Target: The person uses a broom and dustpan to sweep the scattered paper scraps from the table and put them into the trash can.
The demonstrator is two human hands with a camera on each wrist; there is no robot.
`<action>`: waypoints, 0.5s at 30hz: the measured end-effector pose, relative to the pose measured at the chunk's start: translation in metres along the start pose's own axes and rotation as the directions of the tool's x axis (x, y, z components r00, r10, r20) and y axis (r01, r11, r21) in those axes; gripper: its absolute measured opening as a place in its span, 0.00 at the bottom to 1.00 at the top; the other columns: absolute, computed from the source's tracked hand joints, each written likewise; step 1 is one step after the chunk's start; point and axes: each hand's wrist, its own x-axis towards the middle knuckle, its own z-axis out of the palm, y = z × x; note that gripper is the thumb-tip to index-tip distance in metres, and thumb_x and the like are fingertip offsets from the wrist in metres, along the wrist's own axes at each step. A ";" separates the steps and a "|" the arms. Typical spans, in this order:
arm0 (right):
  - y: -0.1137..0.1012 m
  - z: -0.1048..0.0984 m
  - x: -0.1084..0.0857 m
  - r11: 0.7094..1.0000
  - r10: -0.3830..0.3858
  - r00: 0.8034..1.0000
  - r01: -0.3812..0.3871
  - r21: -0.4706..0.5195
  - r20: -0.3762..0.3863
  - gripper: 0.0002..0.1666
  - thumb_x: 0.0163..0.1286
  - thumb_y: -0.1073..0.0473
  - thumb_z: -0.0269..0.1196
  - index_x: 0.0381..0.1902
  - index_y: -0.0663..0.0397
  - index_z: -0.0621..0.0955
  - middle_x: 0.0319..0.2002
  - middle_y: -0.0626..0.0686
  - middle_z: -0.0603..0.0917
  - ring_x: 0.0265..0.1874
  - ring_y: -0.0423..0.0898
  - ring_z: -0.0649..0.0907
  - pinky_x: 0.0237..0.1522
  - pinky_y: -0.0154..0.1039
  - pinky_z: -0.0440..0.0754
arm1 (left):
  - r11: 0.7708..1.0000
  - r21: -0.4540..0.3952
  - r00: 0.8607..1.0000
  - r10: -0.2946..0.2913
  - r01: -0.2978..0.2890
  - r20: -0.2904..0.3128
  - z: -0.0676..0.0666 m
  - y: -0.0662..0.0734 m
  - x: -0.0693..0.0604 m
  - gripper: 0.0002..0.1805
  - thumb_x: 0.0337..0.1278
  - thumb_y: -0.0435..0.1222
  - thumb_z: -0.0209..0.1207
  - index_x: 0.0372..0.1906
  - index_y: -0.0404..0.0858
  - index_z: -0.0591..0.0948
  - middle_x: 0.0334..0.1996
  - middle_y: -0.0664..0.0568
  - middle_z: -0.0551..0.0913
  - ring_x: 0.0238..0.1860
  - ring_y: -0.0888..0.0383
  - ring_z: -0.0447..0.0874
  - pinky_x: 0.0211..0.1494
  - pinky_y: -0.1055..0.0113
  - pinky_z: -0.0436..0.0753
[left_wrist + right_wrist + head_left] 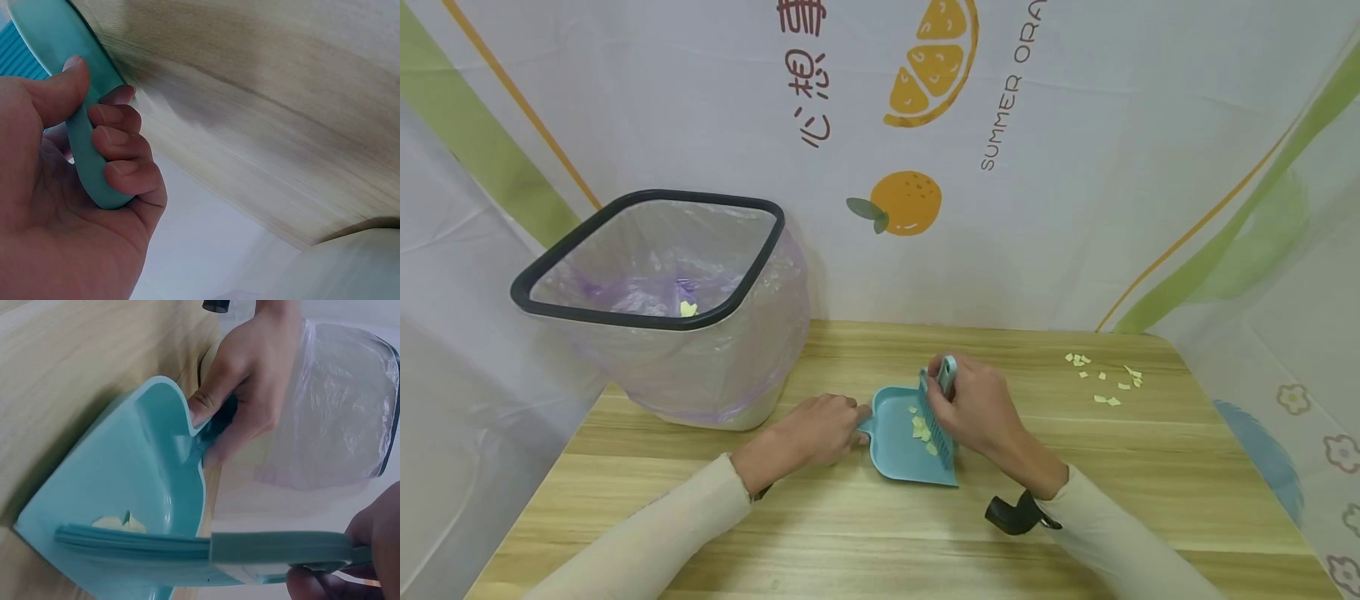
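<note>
A teal dustpan [898, 450] lies on the wooden table, its handle pointing left. My left hand [823, 429] grips that handle; in the left wrist view the fingers of the left hand [75, 144] curl round the handle [94, 159]. My right hand [981, 408] holds a small teal brush [935, 421] with its bristles over the pan's right part. Pale yellow paper bits [920, 428] lie in the pan against the bristles. In the right wrist view, the brush [281, 547] crosses the dustpan [137, 469], partly hiding the bits [120, 523].
A bin with a black rim [651, 321] and a clear purplish liner stands at the back left, with a yellow paper bit [688, 309] inside. Several more paper bits [1105, 400] lie on the table [850, 542] at the back right. A printed curtain [1037, 250] hangs behind.
</note>
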 end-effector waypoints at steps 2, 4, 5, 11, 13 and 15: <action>0.001 -0.003 0.000 1.000 0.014 1.000 -0.014 0.005 -0.001 0.05 0.73 0.64 0.69 0.38 0.62 0.86 0.28 0.52 0.86 0.21 0.39 0.77 0.22 0.35 0.76 | 1.000 0.002 1.000 -0.001 0.001 0.004 0.000 0.000 0.000 0.16 0.80 0.41 0.67 0.58 0.32 0.86 0.41 0.43 0.87 0.40 0.51 0.88 0.44 0.54 0.88; 0.002 -0.006 -0.001 0.999 0.032 0.999 -0.032 0.008 -0.001 0.05 0.73 0.64 0.69 0.39 0.63 0.85 0.26 0.51 0.85 0.18 0.38 0.75 0.20 0.35 0.74 | 1.000 0.006 1.000 -0.001 0.001 0.005 0.000 0.000 0.000 0.17 0.80 0.41 0.67 0.58 0.32 0.86 0.41 0.43 0.88 0.41 0.50 0.88 0.44 0.54 0.88; 0.004 -0.008 -0.001 0.999 0.043 0.999 -0.043 0.007 -0.001 0.05 0.73 0.64 0.69 0.39 0.63 0.85 0.26 0.51 0.84 0.18 0.38 0.74 0.19 0.35 0.73 | 1.000 0.006 1.000 -0.001 0.001 0.005 0.000 0.000 0.000 0.17 0.80 0.41 0.67 0.58 0.32 0.86 0.41 0.43 0.88 0.41 0.50 0.88 0.44 0.54 0.88; 0.016 -0.020 -0.009 0.997 0.071 0.997 -0.071 -0.029 -0.013 0.05 0.72 0.65 0.69 0.38 0.63 0.85 0.23 0.49 0.82 0.16 0.37 0.71 0.18 0.36 0.70 | 1.000 0.013 1.000 -0.003 0.003 0.002 -0.001 0.001 0.000 0.16 0.79 0.41 0.67 0.58 0.32 0.86 0.41 0.43 0.87 0.41 0.49 0.89 0.45 0.53 0.88; 0.021 -0.023 -0.012 0.997 0.071 0.997 -0.072 -0.042 -0.018 0.04 0.72 0.65 0.69 0.38 0.62 0.85 0.23 0.49 0.81 0.17 0.37 0.71 0.18 0.36 0.70 | 1.000 0.011 1.000 -0.002 0.002 -0.001 -0.001 0.001 -0.001 0.16 0.79 0.41 0.67 0.57 0.32 0.86 0.40 0.43 0.87 0.41 0.49 0.89 0.46 0.53 0.88; 0.025 -0.026 -0.016 0.996 0.069 0.997 -0.070 -0.050 -0.024 0.03 0.71 0.66 0.68 0.37 0.62 0.85 0.24 0.50 0.82 0.17 0.37 0.71 0.19 0.36 0.71 | 1.000 0.011 1.000 0.001 -0.001 -0.002 -0.001 0.001 -0.001 0.16 0.79 0.41 0.67 0.58 0.32 0.86 0.41 0.43 0.88 0.42 0.48 0.89 0.46 0.53 0.88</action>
